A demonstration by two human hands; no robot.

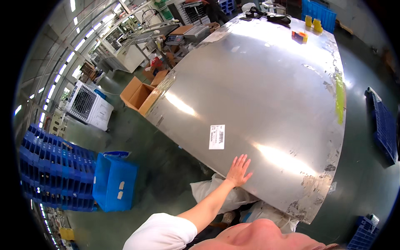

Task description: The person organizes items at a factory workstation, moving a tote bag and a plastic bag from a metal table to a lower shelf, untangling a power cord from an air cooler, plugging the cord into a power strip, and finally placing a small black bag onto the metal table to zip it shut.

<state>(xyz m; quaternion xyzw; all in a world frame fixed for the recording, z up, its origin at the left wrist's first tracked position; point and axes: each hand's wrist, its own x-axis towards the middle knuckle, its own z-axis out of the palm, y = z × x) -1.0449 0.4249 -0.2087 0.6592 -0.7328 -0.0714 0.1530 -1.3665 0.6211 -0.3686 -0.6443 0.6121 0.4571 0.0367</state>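
My left hand [238, 171] lies palm down on the near edge of a large metal-topped table [250, 96], its fingers spread and nothing in them. Just beyond the fingertips is a white printed label [216, 137], flat on the metal and apart from the hand. Below the hand, white plastic sacks [216, 193] show under the table's near edge. My right hand is out of the picture.
Rolls of yellow tape [316, 26], an orange tape roll [299, 37] and black straps [278, 19] lie at the far end. Left of the table are an open carton [136, 96], a white air cooler [88, 106], a blue bin [121, 183] and stacked blue pallets [58, 171].
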